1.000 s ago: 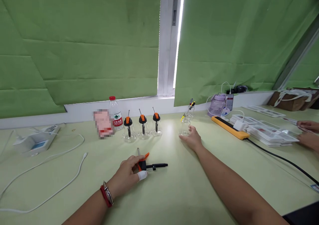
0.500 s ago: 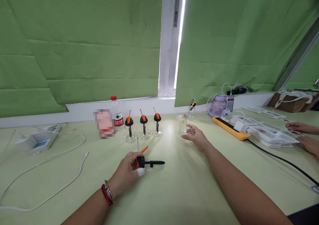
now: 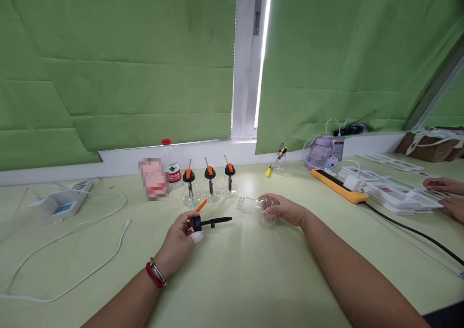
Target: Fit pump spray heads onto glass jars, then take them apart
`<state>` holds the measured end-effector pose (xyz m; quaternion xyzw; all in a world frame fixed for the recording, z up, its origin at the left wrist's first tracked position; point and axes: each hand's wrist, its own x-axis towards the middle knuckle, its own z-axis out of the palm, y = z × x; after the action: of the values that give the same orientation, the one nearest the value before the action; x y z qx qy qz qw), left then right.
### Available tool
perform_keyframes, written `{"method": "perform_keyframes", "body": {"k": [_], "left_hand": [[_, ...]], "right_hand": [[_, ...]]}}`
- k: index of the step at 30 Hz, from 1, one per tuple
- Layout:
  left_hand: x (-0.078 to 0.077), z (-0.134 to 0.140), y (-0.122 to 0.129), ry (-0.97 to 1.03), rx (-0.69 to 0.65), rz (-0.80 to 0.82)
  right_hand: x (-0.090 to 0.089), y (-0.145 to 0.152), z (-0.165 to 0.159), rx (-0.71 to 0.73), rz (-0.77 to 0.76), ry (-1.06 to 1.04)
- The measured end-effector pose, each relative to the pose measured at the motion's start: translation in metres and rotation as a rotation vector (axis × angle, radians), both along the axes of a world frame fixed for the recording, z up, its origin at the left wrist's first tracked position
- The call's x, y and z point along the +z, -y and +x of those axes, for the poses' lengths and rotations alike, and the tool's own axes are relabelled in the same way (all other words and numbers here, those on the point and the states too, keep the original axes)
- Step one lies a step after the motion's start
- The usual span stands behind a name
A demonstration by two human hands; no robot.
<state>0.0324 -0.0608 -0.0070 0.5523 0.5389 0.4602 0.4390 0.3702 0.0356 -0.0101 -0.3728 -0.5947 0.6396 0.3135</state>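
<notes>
In my left hand [image 3: 183, 231] is a black-and-orange bottle top [image 3: 196, 223], pinched between thumb and fingers. A thin metal spout rises from it, an orange lever sticks out, and a black stem points right. My right hand [image 3: 284, 209] grips a clear bottle [image 3: 255, 208], tipped on its side. Its mouth faces left, toward the stem but apart from it. Behind my hands stand three clear bottles with similar tops: a left one [image 3: 189, 178], a middle one [image 3: 210, 178] and a right one [image 3: 229, 175]. White tape wraps a left-hand digit.
A water bottle [image 3: 173, 166] and a blurred pink object [image 3: 154, 178] stand at back left. Yellow-handled tools [image 3: 283, 151] lean in a clear jar [image 3: 279, 167]. Rightward are a purple bottle [image 3: 319, 153], a power strip [image 3: 337, 186], stacked white frames [image 3: 395, 195] and another person's hands [image 3: 449, 207]. Cables lie left.
My right hand has taken hold of the clear bottle, brought it nearer and tipped it onto its side, mouth leftward. My left hand has shifted slightly left and up with the bottle top.
</notes>
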Motion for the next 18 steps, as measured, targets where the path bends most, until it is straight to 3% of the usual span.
{"method": "perform_keyframes", "body": {"k": [11,18], "left_hand": [[-0.006,0.0,-0.001,0.044,-0.013,0.055],[-0.003,0.004,0.004,0.016,-0.092,0.051]], "right_hand": [[0.007,0.017,-0.031,0.194,0.014,0.084],[0.005,0.024,-0.05,0.229,0.026,0.086]]}}
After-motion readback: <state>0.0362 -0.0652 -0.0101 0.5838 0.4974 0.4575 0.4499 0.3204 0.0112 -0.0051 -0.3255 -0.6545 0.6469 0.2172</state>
